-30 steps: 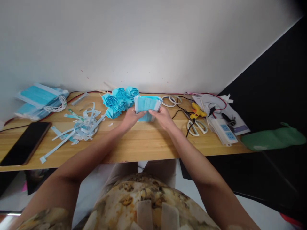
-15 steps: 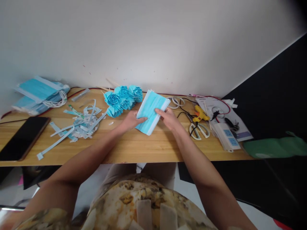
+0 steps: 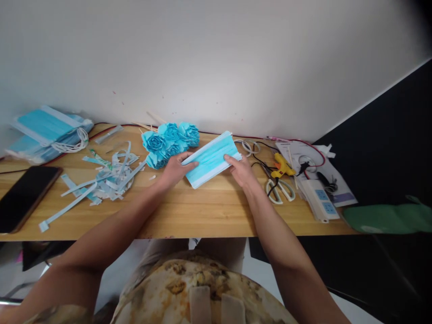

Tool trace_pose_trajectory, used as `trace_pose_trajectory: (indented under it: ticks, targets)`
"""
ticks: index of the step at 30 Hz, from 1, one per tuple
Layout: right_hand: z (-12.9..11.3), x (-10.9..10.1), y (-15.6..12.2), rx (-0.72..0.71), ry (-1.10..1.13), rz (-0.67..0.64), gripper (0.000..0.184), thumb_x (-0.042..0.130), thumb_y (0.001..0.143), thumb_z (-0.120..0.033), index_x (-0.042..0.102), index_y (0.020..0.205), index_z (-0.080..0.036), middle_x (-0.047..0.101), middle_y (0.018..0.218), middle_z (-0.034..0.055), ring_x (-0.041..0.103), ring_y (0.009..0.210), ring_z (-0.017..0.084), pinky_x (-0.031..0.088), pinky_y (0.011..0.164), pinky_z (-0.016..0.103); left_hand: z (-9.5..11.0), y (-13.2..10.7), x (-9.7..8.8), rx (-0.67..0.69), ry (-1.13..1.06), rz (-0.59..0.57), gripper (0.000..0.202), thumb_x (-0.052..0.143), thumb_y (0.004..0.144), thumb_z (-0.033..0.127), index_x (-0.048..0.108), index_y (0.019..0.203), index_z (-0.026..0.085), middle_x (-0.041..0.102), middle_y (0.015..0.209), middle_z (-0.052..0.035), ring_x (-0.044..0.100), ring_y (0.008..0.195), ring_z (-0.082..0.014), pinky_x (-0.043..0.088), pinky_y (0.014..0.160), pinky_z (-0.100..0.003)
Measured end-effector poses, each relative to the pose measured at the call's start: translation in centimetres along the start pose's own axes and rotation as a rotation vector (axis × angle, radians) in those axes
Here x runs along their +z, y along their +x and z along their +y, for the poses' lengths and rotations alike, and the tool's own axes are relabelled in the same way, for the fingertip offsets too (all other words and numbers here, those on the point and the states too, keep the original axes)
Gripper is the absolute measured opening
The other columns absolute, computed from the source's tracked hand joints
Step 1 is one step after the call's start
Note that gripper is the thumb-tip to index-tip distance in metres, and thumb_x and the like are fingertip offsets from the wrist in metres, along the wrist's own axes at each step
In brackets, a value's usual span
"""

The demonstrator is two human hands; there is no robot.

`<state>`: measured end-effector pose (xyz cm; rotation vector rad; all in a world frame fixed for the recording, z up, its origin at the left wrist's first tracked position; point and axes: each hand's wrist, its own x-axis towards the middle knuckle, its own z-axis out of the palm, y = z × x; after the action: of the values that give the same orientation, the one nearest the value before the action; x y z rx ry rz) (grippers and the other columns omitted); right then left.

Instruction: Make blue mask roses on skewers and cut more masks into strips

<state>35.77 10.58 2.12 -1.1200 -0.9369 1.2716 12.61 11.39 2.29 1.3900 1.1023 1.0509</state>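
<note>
Blue pleated face masks [image 3: 212, 159] with white edges, stacked together, are held flat above the table between my two hands. My left hand [image 3: 176, 169] pinches the left end, thumb on top and fingers underneath. At the right end my right hand [image 3: 239, 169] grips the stack in the same way. Just behind my left hand lies a bunch of blue flowers [image 3: 170, 141] that look made from mask material, with thin wooden sticks [image 3: 145, 126] reaching out behind. How many masks are in the stack I cannot tell.
Cut strips [image 3: 110, 177] lie piled on the left, near a phone [image 3: 29, 195] and packed masks [image 3: 50, 130]. To the right are a yellow glue gun [image 3: 282, 165], scissors [image 3: 280, 191], a power strip [image 3: 322, 202], keys [image 3: 332, 183] and a green pouch [image 3: 384, 218]. A wall [image 3: 216, 58] stands behind the table.
The mask stack has turned from a steep slant to a flatter one, its long side now running more left to right. My left hand has moved slightly left, and both hands still grip it.
</note>
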Motion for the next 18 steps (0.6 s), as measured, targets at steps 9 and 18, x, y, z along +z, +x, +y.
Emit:
trace_pose_trajectory:
  ticks: [9,18]
  targets:
    - [-1.3,-2.1,-0.3,-0.091,-0.143,-0.005,0.037,0.082,0.07,-0.053,0.07,0.088,-0.024,0.068,0.081,-0.0024,0.058,0.072,0.014,0.047,0.066,0.026,0.3,0.1,-0.6,0.0,0.067,-0.081,0.036,0.085,0.063,0.048,0.076,0.081,0.019,0.071,0.078,-0.0007,0.062,0.075,-0.0202,0.05,0.071,-0.029]
    - [-2.1,-2.2,-1.1,-0.013,-0.184,-0.142,0.054,0.089,0.062,-0.054,0.074,0.105,-0.024,0.072,0.089,-0.0012,0.062,0.074,0.016,0.051,0.067,0.028,0.3,0.1,-0.8,0.072,0.148,-0.181,0.032,0.083,0.067,0.047,0.081,0.087,0.021,0.078,0.09,-0.0034,0.069,0.087,-0.0254,0.052,0.082,-0.033]
